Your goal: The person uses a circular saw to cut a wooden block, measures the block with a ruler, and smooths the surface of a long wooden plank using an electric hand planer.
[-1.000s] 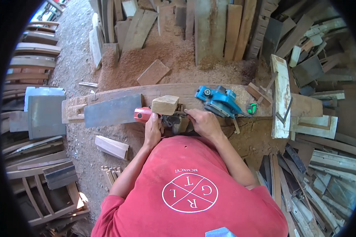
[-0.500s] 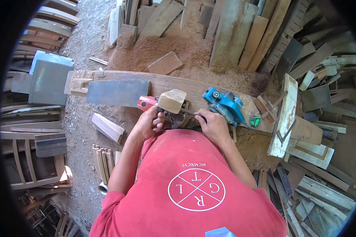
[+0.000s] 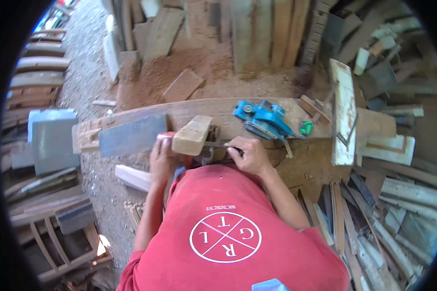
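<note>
A pale block of wood [image 3: 193,136] stands out in front of my red shirt, above the near edge of a thick plank bench [image 3: 204,109]. Against the left side of the block, my left hand [image 3: 162,157] is closed with its fingertips over a red tool [image 3: 166,135], mostly covered now. My right hand [image 3: 249,154] pinches a thin dark bar [image 3: 218,145] that runs toward metal parts beside the block. Those parts are half hidden and I cannot make out their kind. Beyond my right hand, a blue electric planer [image 3: 264,119] lies on the bench.
A grey flat board [image 3: 133,136] lies at the bench's left end. Right of the planer sits a green tape measure [image 3: 306,128], then an upright whitish board [image 3: 344,114]. Sawdust and leaning planks [image 3: 257,34] lie beyond; stacked timber and frames [image 3: 58,237] flank both sides.
The view has shifted and turned slightly. My left hand has moved up the block's left side onto the red tool, and the block is turned differently. My right hand keeps its pinch on the bar.
</note>
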Demonstrator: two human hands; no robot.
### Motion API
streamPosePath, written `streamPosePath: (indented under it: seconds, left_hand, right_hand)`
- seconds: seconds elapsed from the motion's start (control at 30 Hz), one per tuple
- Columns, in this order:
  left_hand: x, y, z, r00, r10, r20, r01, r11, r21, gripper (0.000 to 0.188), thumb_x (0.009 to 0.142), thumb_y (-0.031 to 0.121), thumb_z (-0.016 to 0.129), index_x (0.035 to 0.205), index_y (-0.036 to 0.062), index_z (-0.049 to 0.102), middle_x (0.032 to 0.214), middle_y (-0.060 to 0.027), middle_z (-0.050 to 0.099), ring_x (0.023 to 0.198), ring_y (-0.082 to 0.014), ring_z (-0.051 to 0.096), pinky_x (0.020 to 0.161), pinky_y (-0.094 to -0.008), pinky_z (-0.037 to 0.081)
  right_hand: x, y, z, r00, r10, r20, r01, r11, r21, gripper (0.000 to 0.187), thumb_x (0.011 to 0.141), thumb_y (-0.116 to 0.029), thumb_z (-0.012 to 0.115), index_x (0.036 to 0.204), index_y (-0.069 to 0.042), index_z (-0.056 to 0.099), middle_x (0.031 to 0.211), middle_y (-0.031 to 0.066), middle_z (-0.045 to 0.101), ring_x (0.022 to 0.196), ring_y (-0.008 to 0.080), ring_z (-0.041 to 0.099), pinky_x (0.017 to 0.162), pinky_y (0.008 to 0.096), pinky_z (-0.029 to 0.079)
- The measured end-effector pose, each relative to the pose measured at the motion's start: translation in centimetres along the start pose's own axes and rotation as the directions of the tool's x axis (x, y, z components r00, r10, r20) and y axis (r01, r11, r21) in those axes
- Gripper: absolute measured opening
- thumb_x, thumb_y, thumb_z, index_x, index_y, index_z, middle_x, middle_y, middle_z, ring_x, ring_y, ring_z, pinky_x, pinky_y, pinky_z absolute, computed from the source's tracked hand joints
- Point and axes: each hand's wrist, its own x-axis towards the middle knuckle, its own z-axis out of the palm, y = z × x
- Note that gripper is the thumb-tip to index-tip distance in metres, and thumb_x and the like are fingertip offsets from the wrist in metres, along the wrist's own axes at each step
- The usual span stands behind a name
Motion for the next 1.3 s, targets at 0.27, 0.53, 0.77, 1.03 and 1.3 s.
streamPosePath:
  seconds: [0.27, 0.53, 0.77, 1.03, 1.3]
  left_hand:
    - [-1.0, 0.5, 0.1, 0.947, -0.229, 0.227, 0.281, 0.93, -0.235, 0.036, 0.107, 0.024, 0.056, 0.136, 0.0026, 0.055, 0.107, -0.0076, 0.069, 0.091, -0.0161, 0.067, 0.076, -0.0309, 0.055]
    - [2.9, -5.4, -2.8, 0.974, -0.063, 0.219, 0.106, 0.976, -0.192, 0.037, 0.105, 0.021, 0.055, 0.136, 0.0, 0.061, 0.125, -0.0087, 0.066, 0.113, -0.0198, 0.061, 0.097, -0.0337, 0.049]
    - [2.4, -4.6, -1.5, 0.965, -0.108, 0.237, 0.227, 0.796, -0.561, 0.041, 0.099, 0.012, 0.068, 0.137, 0.0002, 0.058, 0.126, -0.0087, 0.064, 0.112, -0.0169, 0.061, 0.098, -0.0338, 0.051]
    - [1.8, -0.6, -1.5, 0.97, -0.146, 0.194, 0.222, 0.856, -0.466, 0.038, 0.102, 0.016, 0.065, 0.137, 0.002, 0.057, 0.125, -0.0082, 0.063, 0.112, -0.0176, 0.06, 0.1, -0.0328, 0.048]
    - [3.1, -1.7, -1.0, 0.941, -0.061, 0.333, 0.187, 0.913, -0.362, 0.046, 0.097, 0.018, 0.068, 0.14, 0.0027, 0.061, 0.131, -0.0082, 0.068, 0.105, -0.0176, 0.069, 0.092, -0.0339, 0.055]
  right_hand:
    - [0.9, -1.6, 3.5, 0.987, -0.08, -0.138, 0.069, 0.994, -0.081, 0.026, 0.088, -0.022, 0.071, 0.107, -0.005, 0.065, 0.096, 0.0179, 0.059, 0.09, 0.0386, 0.063, 0.079, 0.0454, 0.054]
    - [2.5, -1.8, 4.2, 0.978, -0.205, 0.036, 0.204, 0.978, 0.035, 0.036, 0.087, -0.029, 0.076, 0.106, -0.002, 0.063, 0.103, 0.0162, 0.062, 0.1, 0.0384, 0.06, 0.093, 0.0466, 0.05]
    - [2.2, 0.4, -0.1, 0.965, -0.211, -0.155, 0.233, 0.962, 0.145, 0.034, 0.086, -0.03, 0.078, 0.106, -0.004, 0.067, 0.099, 0.0159, 0.066, 0.097, 0.037, 0.063, 0.091, 0.0469, 0.051]
    - [-11.7, 33.3, -26.9, 0.381, 0.45, -0.808, -0.895, -0.04, -0.445, 0.065, 0.092, -0.056, 0.065, 0.144, -0.019, 0.058, 0.135, 0.0239, 0.064, 0.129, 0.0327, 0.058, 0.107, 0.0553, 0.044]
    - [-25.1, 45.3, -28.0, 0.162, 0.411, -0.897, -0.986, 0.099, -0.132, 0.054, 0.092, -0.047, 0.07, 0.121, -0.001, 0.07, 0.113, 0.0239, 0.072, 0.105, 0.0452, 0.069, 0.088, 0.0569, 0.055]
